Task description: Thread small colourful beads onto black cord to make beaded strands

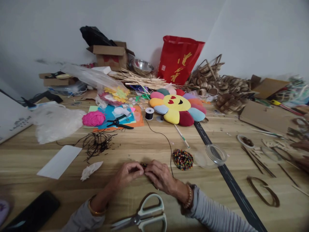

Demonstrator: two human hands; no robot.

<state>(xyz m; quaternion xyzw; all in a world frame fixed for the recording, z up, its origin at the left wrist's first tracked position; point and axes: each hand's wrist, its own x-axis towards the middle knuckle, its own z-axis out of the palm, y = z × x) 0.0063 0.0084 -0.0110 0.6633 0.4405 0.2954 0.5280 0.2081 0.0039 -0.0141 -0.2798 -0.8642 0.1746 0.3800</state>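
A small strand of dark multicoloured beads shows between my two hands, mostly covered by the fingers. My left hand pinches at it with thumb and forefinger. Closed over its other side is my right hand, its fingertips meeting those of the left. Just right of my right hand lies a coiled pile of colourful bead strings. A black cord runs from a spool down to behind my right hand. White-handled scissors rest on the table below my hands.
Left are tangled black cords, a white card, crumpled tissue, a phone and black pliers. A flower cushion lies behind. Clear round lids and brown strips are right; a partly visible hand appears there.
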